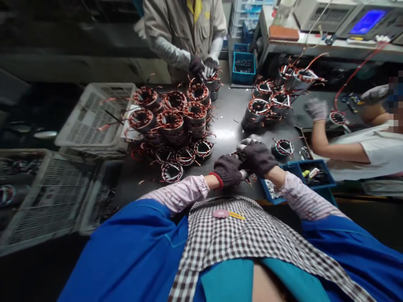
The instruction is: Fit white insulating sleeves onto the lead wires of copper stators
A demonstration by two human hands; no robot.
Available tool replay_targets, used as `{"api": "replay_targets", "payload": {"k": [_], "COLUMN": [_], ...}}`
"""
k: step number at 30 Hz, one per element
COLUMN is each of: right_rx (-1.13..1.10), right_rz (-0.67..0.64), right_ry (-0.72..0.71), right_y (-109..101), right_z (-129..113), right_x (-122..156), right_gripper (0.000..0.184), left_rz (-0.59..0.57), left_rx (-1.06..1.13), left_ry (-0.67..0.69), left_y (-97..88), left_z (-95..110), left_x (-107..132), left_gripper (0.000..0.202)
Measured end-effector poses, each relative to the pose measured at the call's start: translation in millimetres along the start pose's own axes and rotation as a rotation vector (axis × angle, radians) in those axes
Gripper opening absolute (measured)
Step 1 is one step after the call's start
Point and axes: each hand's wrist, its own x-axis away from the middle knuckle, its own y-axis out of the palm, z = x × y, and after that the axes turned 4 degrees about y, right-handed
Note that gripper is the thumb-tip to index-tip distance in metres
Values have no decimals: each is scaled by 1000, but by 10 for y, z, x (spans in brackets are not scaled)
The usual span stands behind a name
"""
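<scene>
Head view shows a small wound stator point(243, 161) with copper wire ends, held at the desk's point(226, 121) near edge between both gloved hands. Left hand point(227, 170) closes its fingers on the part's lower side; right hand point(258, 157) curls over the top, fingers pinching the wires (the part itself is mostly hidden). Just right of the hands, a blue bin point(310, 174) sits at the near right corner. Farther in, toward the left, stands a stack of stators point(171, 123). Across the desk, a co-worker's gloved hands point(203, 67) handle another stator.
</scene>
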Motion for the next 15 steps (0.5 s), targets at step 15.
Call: {"api": "replay_targets", "payload": {"k": [15], "right_rx": [-115], "right_rz": [82], "right_ry": [91], "right_y": [104], "right_z": [97], "right_x": [119], "right_gripper": [47], "left_rz": [170], "left_rx": [230], "left_ry": [-61], "left_y": [54], "left_z": [-194], "left_x": [448], "left_gripper": [53]}}
